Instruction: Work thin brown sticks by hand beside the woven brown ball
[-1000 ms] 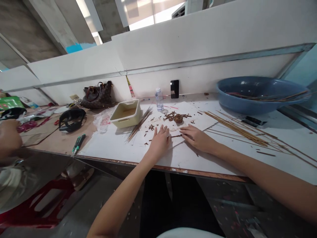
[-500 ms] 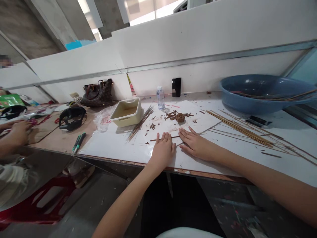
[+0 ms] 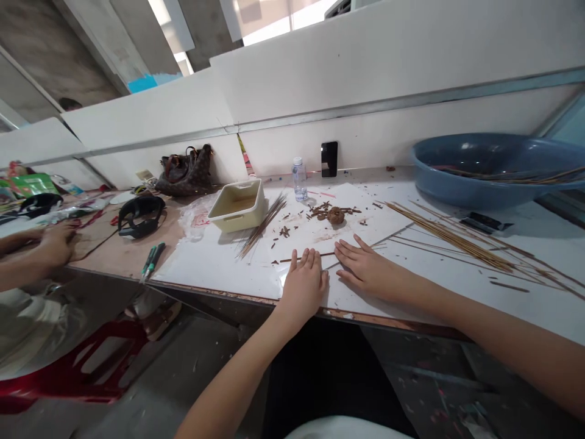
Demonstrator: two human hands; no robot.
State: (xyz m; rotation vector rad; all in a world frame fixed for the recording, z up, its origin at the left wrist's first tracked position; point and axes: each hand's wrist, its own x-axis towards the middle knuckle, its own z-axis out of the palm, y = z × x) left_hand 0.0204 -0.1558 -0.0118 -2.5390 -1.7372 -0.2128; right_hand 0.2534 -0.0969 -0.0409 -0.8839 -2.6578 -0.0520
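My left hand (image 3: 303,281) lies flat on the white tabletop, fingers stretched out over a thin brown stick (image 3: 328,253). To its right, my right hand (image 3: 363,267) is also flat with fingers extended, its fingertips at the stick's other end. The stick shows between the hands and past the left fingers; the rest is hidden beneath them. Just beyond the hands sits a lumpy brown ball of dough-like material (image 3: 336,215). Short brown pieces (image 3: 320,211) are scattered around it.
A cream tub of liquid (image 3: 237,219) and a bundle of thin sticks (image 3: 262,225) are at left. Behind stand a water bottle (image 3: 299,180) and a phone (image 3: 329,160). Bamboo sticks (image 3: 450,236) and a blue basin (image 3: 479,192) lie right. Another person's hand (image 3: 55,244) is far left.
Both hands have slid slightly toward me, still flat, and the brown stick has shifted a little with them. The view has turned slightly left.
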